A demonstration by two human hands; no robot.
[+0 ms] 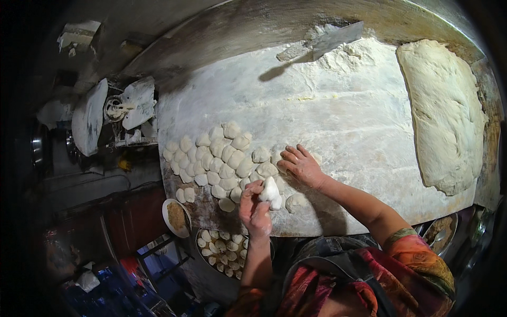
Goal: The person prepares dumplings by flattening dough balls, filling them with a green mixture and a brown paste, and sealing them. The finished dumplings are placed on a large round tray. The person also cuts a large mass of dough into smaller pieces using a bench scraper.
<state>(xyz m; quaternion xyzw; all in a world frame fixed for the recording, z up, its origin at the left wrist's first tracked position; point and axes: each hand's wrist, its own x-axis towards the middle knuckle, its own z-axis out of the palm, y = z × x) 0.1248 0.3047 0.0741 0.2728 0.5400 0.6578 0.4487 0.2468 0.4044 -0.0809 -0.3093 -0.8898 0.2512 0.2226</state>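
Observation:
My left hand [256,216] grips a white, floured lump of dough [270,191] between thumb and fingers, above the near part of the work board [368,158]. Palm down, my right hand [304,167] is spread low over the board, its fingertips at small dough pieces partly hidden under it. To the left of both hands lies a cluster of small flattened dough pieces [226,171], close together and partly overlapping. A single dough piece [296,203] rests apart, between my two forearms.
A large dough slab [443,119] covers the board's right end. A dough scraper [336,41] leans in piled flour [352,55] at the back. Below the near edge stand a pan of filled dumplings [222,251] and a bowl of filling [177,218]. A floury machine [119,113] is left.

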